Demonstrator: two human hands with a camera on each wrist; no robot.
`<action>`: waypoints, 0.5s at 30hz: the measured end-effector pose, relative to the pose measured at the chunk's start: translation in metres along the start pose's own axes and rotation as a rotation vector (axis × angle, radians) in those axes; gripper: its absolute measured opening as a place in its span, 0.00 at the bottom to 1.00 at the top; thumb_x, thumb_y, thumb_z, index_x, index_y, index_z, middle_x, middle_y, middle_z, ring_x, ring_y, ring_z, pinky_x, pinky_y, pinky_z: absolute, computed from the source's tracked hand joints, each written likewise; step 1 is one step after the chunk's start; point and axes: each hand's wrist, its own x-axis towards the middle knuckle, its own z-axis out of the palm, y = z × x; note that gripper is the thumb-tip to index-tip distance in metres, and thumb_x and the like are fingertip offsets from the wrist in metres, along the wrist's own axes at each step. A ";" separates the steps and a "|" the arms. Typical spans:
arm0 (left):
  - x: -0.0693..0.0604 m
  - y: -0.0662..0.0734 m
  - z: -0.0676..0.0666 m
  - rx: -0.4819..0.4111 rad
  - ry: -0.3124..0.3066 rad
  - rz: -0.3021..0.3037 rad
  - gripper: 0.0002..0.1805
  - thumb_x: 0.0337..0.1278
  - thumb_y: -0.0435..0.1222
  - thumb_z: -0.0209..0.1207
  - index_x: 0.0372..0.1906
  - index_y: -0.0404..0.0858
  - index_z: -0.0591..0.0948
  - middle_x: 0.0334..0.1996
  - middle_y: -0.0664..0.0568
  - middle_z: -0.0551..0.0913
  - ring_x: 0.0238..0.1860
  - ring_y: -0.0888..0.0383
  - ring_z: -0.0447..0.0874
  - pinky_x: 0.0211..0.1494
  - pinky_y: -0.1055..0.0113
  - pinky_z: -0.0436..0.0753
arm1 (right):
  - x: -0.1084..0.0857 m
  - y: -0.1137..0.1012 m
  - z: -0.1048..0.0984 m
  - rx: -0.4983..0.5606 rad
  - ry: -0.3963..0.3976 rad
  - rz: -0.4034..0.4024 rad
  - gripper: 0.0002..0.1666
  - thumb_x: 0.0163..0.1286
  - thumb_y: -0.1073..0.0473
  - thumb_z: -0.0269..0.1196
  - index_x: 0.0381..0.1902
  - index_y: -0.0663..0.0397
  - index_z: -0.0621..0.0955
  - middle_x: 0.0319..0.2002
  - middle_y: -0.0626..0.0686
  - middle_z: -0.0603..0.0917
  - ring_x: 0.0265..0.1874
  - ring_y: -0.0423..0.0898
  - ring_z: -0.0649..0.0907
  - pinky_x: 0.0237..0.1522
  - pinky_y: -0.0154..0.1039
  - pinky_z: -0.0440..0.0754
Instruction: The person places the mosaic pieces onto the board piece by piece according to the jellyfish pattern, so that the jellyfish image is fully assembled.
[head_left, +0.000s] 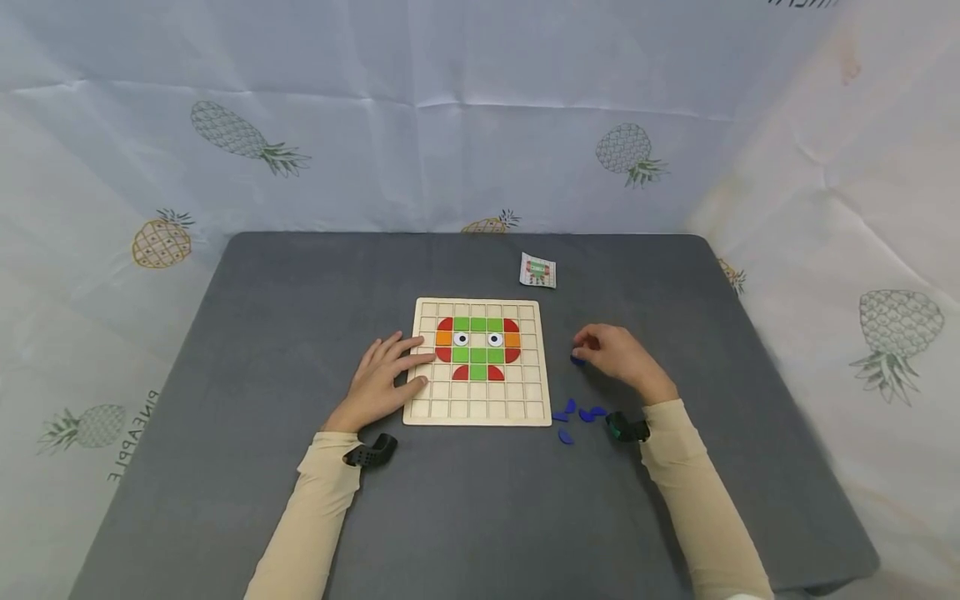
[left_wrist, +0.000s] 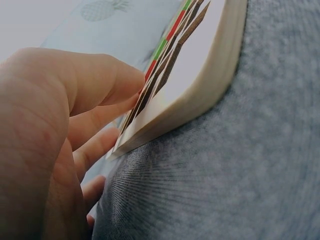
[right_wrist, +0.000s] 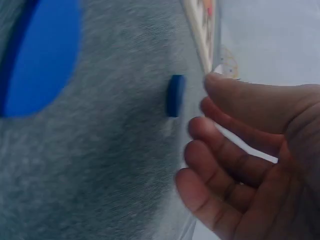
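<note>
A light wooden grid board [head_left: 528, 400] lies on the table, with green squares [head_left: 477, 355], red rounded pieces [head_left: 444, 355], orange squares [head_left: 512, 339] and two eye pieces [head_left: 461, 339] set in its cells. My left hand [head_left: 378, 383] rests with spread fingers on the board's left edge. In the left wrist view, the thumb [left_wrist: 107, 82] touches the board's corner. My right hand [head_left: 618, 358] hovers right of the board, just over a blue piece [right_wrist: 175, 96] on the table. Its fingers are loosely bent, and a small gap separates them from that piece.
Several blue curved pieces [head_left: 566, 437] lie scattered near the board's lower right corner. Behind the board, a small printed card [head_left: 537, 272] shows a similar coloured pattern. The grey table [head_left: 480, 517] meets a pineapple-print cloth [head_left: 450, 158] at its far edge.
</note>
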 end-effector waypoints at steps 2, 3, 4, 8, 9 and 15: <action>0.000 0.000 0.000 -0.005 -0.001 -0.001 0.24 0.66 0.45 0.62 0.66 0.51 0.80 0.76 0.49 0.68 0.82 0.43 0.49 0.85 0.42 0.40 | 0.001 0.003 0.003 -0.021 -0.022 0.013 0.15 0.72 0.57 0.66 0.51 0.61 0.84 0.40 0.57 0.85 0.34 0.48 0.80 0.38 0.45 0.81; 0.000 0.001 0.000 -0.004 -0.002 -0.001 0.24 0.66 0.45 0.62 0.67 0.51 0.80 0.76 0.49 0.68 0.82 0.43 0.49 0.85 0.42 0.40 | 0.002 0.004 0.004 -0.026 -0.031 0.018 0.15 0.71 0.57 0.66 0.50 0.61 0.84 0.40 0.57 0.85 0.34 0.48 0.80 0.39 0.45 0.81; 0.000 0.001 0.000 -0.002 -0.003 -0.001 0.25 0.65 0.45 0.63 0.67 0.51 0.80 0.76 0.49 0.67 0.82 0.43 0.49 0.85 0.42 0.40 | 0.002 0.004 0.004 -0.027 -0.041 0.020 0.16 0.70 0.57 0.67 0.50 0.61 0.83 0.40 0.58 0.85 0.34 0.49 0.80 0.39 0.46 0.81; 0.001 0.001 -0.002 0.011 -0.030 -0.012 0.28 0.62 0.47 0.64 0.68 0.51 0.79 0.77 0.50 0.66 0.83 0.44 0.47 0.85 0.42 0.39 | 0.003 0.003 0.006 -0.022 -0.066 0.023 0.14 0.69 0.57 0.68 0.48 0.60 0.83 0.38 0.57 0.84 0.33 0.48 0.79 0.37 0.44 0.80; 0.001 0.000 -0.002 0.018 -0.038 -0.013 0.29 0.61 0.48 0.65 0.68 0.51 0.79 0.77 0.50 0.66 0.83 0.44 0.47 0.85 0.42 0.39 | 0.004 0.003 0.006 -0.020 -0.074 0.025 0.13 0.69 0.57 0.68 0.46 0.59 0.83 0.37 0.56 0.83 0.33 0.48 0.79 0.37 0.42 0.79; -0.003 0.002 -0.008 0.018 -0.153 -0.035 0.42 0.54 0.57 0.68 0.75 0.52 0.71 0.81 0.51 0.57 0.84 0.45 0.40 0.85 0.43 0.34 | 0.007 0.002 0.006 0.001 -0.103 0.005 0.08 0.70 0.59 0.66 0.42 0.58 0.83 0.33 0.54 0.83 0.30 0.47 0.77 0.33 0.38 0.76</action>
